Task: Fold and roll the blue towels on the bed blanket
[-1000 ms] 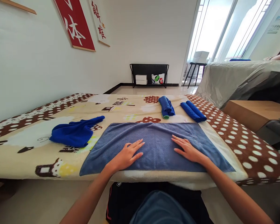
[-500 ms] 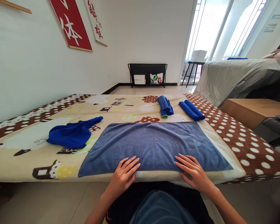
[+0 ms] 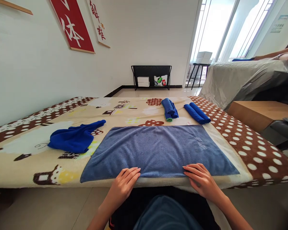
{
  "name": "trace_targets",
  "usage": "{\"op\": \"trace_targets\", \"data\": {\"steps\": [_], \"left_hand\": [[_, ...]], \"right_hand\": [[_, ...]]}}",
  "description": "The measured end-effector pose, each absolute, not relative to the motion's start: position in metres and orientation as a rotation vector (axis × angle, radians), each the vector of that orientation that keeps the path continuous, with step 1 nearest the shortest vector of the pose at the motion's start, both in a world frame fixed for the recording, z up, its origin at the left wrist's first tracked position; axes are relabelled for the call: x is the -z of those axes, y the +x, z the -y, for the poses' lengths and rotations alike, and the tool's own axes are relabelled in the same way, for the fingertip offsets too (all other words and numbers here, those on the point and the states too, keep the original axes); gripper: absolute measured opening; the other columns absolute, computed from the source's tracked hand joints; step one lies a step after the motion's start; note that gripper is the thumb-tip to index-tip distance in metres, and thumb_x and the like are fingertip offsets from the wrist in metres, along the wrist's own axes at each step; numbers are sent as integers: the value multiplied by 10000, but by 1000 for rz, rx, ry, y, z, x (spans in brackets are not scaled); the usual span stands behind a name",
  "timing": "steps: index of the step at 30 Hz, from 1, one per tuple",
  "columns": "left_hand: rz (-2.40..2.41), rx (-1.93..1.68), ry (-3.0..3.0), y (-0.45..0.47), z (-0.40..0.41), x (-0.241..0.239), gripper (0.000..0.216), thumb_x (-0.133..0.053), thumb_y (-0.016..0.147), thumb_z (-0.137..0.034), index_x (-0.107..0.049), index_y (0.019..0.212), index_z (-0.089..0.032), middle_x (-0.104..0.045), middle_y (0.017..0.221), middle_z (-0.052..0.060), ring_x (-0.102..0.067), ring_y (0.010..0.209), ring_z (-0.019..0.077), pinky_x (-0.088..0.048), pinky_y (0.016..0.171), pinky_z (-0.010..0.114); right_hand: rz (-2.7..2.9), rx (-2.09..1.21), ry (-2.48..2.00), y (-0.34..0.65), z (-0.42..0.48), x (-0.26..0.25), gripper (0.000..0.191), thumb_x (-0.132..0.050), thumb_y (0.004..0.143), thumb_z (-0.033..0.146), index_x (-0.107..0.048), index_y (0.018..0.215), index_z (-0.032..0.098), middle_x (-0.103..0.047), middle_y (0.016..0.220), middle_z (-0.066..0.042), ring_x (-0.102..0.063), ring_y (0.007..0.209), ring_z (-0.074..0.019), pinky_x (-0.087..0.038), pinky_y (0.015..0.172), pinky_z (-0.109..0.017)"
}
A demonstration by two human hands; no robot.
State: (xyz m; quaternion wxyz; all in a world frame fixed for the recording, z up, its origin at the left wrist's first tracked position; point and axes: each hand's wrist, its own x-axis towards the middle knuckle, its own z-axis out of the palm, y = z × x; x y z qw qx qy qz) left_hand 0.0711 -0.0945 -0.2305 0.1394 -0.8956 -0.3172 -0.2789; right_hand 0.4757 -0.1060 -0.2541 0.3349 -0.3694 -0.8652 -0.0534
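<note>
Head camera gives me the blue-grey towel (image 3: 146, 148) spread out, slightly rippled, on a patterned blanket (image 3: 136, 111), its long near edge close to the blanket's front. I have both hands at that edge, well apart: the left hand (image 3: 126, 182) and the right hand (image 3: 202, 180) each rest bent fingers on it, fingers nearly together. From here I can't tell whether either thumb pinches the fabric underneath. Pale lettering marks the towel's right end. Left of it lies a crumpled blue cloth (image 3: 73, 137); beyond it, rolled blue towels (image 3: 169, 108) sit beside two blue rolls (image 3: 197, 113).
</note>
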Motion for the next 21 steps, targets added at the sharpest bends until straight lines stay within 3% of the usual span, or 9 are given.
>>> {"op": "trace_targets", "data": {"steps": [8,11,14,21], "left_hand": [[1203,866,-2379,0,95,246,362,-585,903,-80,-616,1239,-211,-704,1177,92,-655,1069,237,-507,942,402],[1289,885,-2167,-48,101,261,388,-620,872,-96,-633,1232,-241,-711,1134,79,-668,1016,247,-500,959,420],[1401,848,-1960,-89,108,276,367,-666,835,-151,-670,1186,-255,-709,1077,74,-675,924,250,-498,975,438],[1605,792,-1746,-122,101,301,290,-613,853,-194,-699,1129,-214,-676,1105,111,-653,1019,282,-482,1033,460]], "right_hand": [[2001,235,-1294,546,117,265,162,-569,956,268,-718,1011,239,-745,1074,-30,-673,996,-215,-479,928,-395],[1665,309,-1636,591,122,281,352,-502,958,489,-732,909,227,-754,989,-45,-688,946,-244,-484,894,-389],[1311,221,-2002,628,126,293,537,-421,903,664,-721,901,219,-751,898,-80,-694,816,-278,-494,746,-386],[1186,-163,-2450,652,122,294,616,-431,832,774,-593,1080,234,-709,747,-117,-636,593,-319,-461,642,-426]]}}
